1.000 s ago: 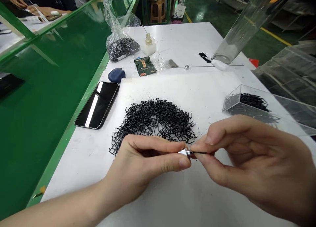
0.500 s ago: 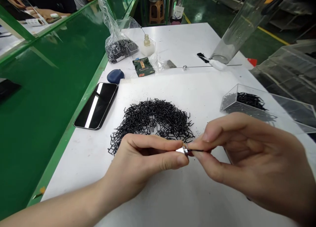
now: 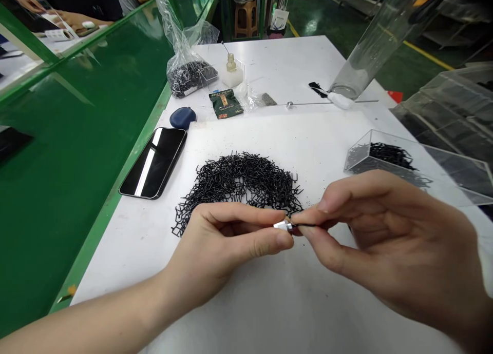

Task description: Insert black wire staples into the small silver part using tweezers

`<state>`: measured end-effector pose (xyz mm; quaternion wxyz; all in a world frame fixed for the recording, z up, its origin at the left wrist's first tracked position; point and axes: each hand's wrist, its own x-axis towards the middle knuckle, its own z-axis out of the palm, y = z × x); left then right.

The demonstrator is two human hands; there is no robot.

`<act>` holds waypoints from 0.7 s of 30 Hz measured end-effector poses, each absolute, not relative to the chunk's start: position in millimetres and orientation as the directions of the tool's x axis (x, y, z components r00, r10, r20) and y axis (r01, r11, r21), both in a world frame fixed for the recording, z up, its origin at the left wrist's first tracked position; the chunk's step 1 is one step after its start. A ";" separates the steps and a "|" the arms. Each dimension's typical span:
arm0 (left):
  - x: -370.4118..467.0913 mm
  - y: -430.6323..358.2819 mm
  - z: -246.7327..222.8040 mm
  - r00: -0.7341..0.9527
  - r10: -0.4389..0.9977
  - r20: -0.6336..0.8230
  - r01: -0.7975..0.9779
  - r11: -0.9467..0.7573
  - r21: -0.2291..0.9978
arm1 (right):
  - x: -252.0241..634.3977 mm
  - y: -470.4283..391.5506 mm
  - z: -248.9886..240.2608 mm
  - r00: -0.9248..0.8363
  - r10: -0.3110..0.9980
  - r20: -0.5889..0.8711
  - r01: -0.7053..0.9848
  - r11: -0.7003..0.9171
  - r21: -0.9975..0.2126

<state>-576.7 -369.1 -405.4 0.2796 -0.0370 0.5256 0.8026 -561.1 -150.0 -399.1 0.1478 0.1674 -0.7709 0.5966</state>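
Note:
Between thumb and index finger, my left hand pinches a small silvery metal piece. My right hand pinches a thin black bent piece, one end of which meets the right end of the metal piece. The fingertips of both hands nearly touch. Just beyond them an arched pile of small black bent pieces lies on the white table. More black pieces are in a clear box behind my right hand.
On the left lie a phone and a dark blue case. Further back are a bag of black pieces, a green packet, a small bottle and a tall clear cylinder. A co-worker's hands show at top left.
The view has shifted slightly. Both hands appear a little higher in the picture and still hold the same two pieces together.

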 end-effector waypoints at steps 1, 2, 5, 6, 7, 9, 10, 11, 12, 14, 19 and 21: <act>-577.0 -369.0 -405.3 -0.839 0.408 -0.361 -0.495 -0.293 0.818 | -559.6 -151.0 -400.8 -0.905 -0.059 0.422 -0.424 0.219 -0.879; -577.4 -369.0 -405.1 -0.838 0.407 -0.362 -0.496 -0.292 0.818 | -558.4 -151.8 -402.4 -0.908 -0.040 0.417 -0.416 0.204 -0.886; -578.4 -368.8 -405.1 -0.844 0.404 -0.353 -0.483 -0.286 0.828 | -556.9 -153.0 -406.1 -0.916 -0.027 0.401 -0.399 0.163 -0.902; -578.7 -368.7 -405.4 -0.845 0.406 -0.349 -0.480 -0.288 0.829 | -557.2 -153.1 -406.4 -0.918 -0.030 0.396 -0.396 0.151 -0.906; -579.0 -368.6 -405.7 -0.845 0.407 -0.347 -0.480 -0.290 0.828 | -557.7 -153.1 -406.3 -0.920 -0.032 0.391 -0.392 0.137 -0.910; -579.6 -368.1 -406.7 -0.845 0.410 -0.343 -0.480 -0.302 0.824 | -559.4 -153.1 -404.8 -0.928 -0.028 0.371 -0.371 0.105 -0.923; -579.9 -367.8 -407.3 -0.847 0.412 -0.336 -0.477 -0.309 0.823 | -560.5 -153.2 -403.7 -0.934 -0.024 0.357 -0.357 0.091 -0.929; -580.1 -367.4 -407.7 -0.849 0.415 -0.328 -0.472 -0.317 0.822 | -561.7 -153.5 -402.5 -0.939 -0.023 0.342 -0.343 0.082 -0.936; -580.3 -366.9 -408.1 -0.851 0.417 -0.320 -0.468 -0.322 0.823 | -562.8 -153.8 -401.4 -0.945 -0.019 0.326 -0.327 0.076 -0.942; -580.5 -366.2 -408.2 -0.856 0.418 -0.305 -0.457 -0.334 0.825 | -564.9 -154.6 -399.7 -0.954 -0.016 0.299 -0.299 0.069 -0.952; -580.7 -365.2 -407.5 -0.856 0.412 -0.311 -0.461 -0.338 0.821 | -566.6 -156.2 -397.8 -0.962 -0.020 0.272 -0.273 0.053 -0.961; -580.1 -365.4 -408.0 -0.860 0.407 -0.308 -0.453 -0.331 0.828 | -567.1 -156.3 -397.2 -0.963 -0.026 0.268 -0.269 0.056 -0.961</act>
